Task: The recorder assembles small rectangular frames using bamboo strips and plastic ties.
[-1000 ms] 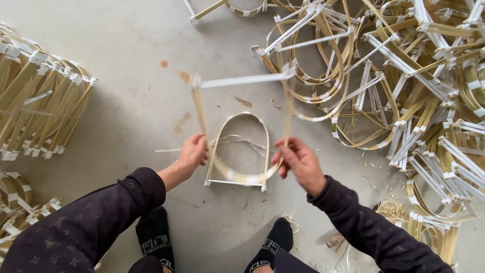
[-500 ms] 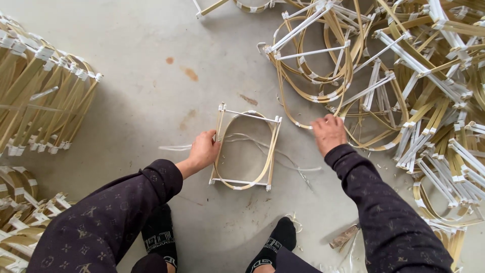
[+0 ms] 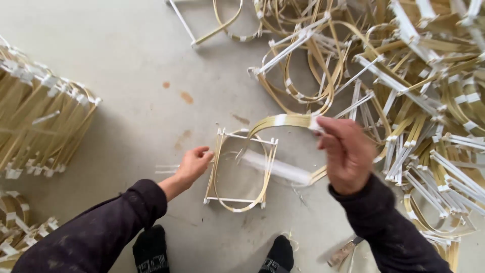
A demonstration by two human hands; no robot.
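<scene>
A bamboo frame (image 3: 241,172) of bent strips taped white at the corners lies on the concrete floor (image 3: 151,60) between my hands, just ahead of my feet. My left hand (image 3: 194,164) rests its loosely curled grip against the frame's left edge, while my right hand (image 3: 346,151) is closed on a curved bamboo strip (image 3: 283,121) raised over the frame. The loose heap of frames (image 3: 404,76) lies to my right, a stacked bundle (image 3: 40,121) to my left.

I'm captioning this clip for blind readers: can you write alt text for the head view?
Seen from above, a person's right hand lifts a bent bamboo-strip frame while the left hand touches another frame lying on the concrete floor. A tangled heap of frames lies at right, a neat stack at left.
</scene>
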